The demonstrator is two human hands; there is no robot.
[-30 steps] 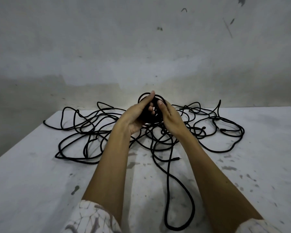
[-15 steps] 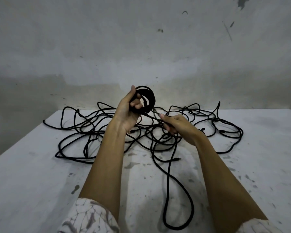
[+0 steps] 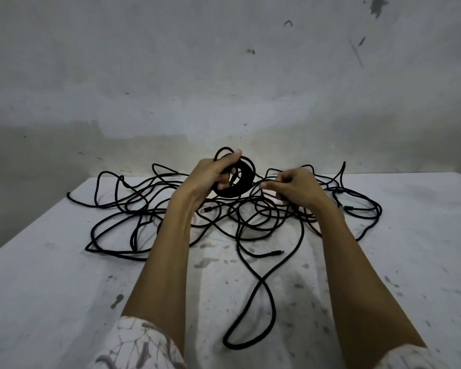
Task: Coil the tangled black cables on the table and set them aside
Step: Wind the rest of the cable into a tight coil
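From the head camera, the left hand [image 3: 210, 177] is raised above the middle of the far half of the table [image 3: 51, 288], its fingers clasped through and around a tight black coil [image 3: 240, 182] held upright, with one loose loop standing up over the fingertips. Just to the right, the right hand [image 3: 296, 186] is clenched, thumb and forefinger pinching a strand that runs to the coil. Beneath both hands the tangled black cables [image 3: 133, 209] sprawl across the far half of the table, close to its far edge, and one long loop [image 3: 261, 302] trails toward the near edge between the forearms. Patterned sleeves [image 3: 139, 344] show at the bottom.
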